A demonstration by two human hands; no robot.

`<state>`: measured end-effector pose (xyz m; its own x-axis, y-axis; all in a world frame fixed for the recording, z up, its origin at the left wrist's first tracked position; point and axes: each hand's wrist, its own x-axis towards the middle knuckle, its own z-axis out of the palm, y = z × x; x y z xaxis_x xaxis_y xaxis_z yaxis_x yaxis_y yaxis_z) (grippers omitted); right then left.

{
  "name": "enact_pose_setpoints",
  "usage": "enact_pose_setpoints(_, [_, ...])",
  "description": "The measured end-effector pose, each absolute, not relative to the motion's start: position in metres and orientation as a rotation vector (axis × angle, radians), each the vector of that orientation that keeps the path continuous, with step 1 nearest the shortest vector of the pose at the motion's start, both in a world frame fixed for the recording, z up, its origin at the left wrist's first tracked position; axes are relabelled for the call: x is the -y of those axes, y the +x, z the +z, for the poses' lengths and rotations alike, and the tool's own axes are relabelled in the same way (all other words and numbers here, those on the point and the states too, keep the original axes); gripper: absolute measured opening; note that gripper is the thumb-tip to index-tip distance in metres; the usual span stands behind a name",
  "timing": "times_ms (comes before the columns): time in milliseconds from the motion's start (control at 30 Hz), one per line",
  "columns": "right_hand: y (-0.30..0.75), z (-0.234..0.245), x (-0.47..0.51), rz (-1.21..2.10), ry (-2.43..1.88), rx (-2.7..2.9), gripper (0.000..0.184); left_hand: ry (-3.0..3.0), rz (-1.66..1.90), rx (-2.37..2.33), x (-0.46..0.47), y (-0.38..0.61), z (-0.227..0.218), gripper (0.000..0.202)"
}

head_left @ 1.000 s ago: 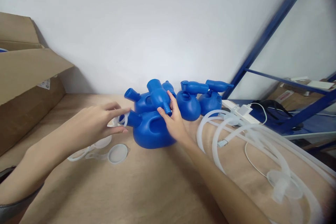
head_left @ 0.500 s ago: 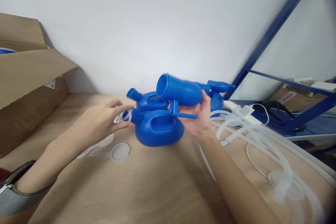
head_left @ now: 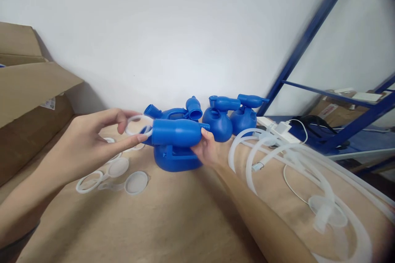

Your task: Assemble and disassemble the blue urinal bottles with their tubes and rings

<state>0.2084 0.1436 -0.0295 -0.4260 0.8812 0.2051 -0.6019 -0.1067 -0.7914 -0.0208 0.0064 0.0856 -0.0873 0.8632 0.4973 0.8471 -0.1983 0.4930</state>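
My left hand (head_left: 106,139) pinches a translucent white plastic ring (head_left: 138,118) between thumb and fingers. The ring lies against the wide open end of a blue plastic bottle-shaped funnel (head_left: 175,132), held level. My right hand (head_left: 208,148) grips the funnel's narrow right end, its thumb near the thin tip. Right behind and below the funnel sits a blue jug (head_left: 175,164), its neck largely hidden. Whether the ring is seated on the rim I cannot tell.
Behind stand several more blue jugs (head_left: 219,125) with funnels. Translucent caps with rings (head_left: 136,182) lie at left front. Coiled clear tubes (head_left: 308,168) and a white power strip (head_left: 280,130) are on the right. A cardboard box (head_left: 31,119) stands left, a blue metal rack (head_left: 296,55) right.
The funnel has come down and left, turning side-on, to the ring. My left hand has moved slightly left and up from the jug's spout, with the ring in it.
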Motion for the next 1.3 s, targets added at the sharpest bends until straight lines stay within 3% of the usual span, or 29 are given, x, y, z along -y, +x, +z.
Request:
enact_pose_setpoints(433, [0.248,-0.016,-0.106,1.910,-0.374,1.055,0.048,1.956,1.084,-1.699,-0.006,-0.015,0.081,0.056])
enact_pose_setpoints(533, [0.258,-0.024,-0.092,1.983,-0.375,1.037,0.050,2.005,0.978,-1.589,-0.007,-0.004,0.069,0.051])
enact_pose_setpoints(667, [0.263,-0.041,-0.081,2.038,-0.406,0.937,0.055,1.929,0.789,-1.477,-0.010,0.008,0.052,0.064])
enact_pose_setpoints(800, [0.264,-0.055,-0.077,2.082,-0.452,0.890,0.062,1.927,0.708,-1.536,-0.013,0.010,0.044,0.062])
enact_pose_setpoints(1300, [0.268,-0.069,-0.080,2.095,-0.529,0.885,0.056,1.978,0.590,-1.477,-0.017,0.003,0.041,0.059])
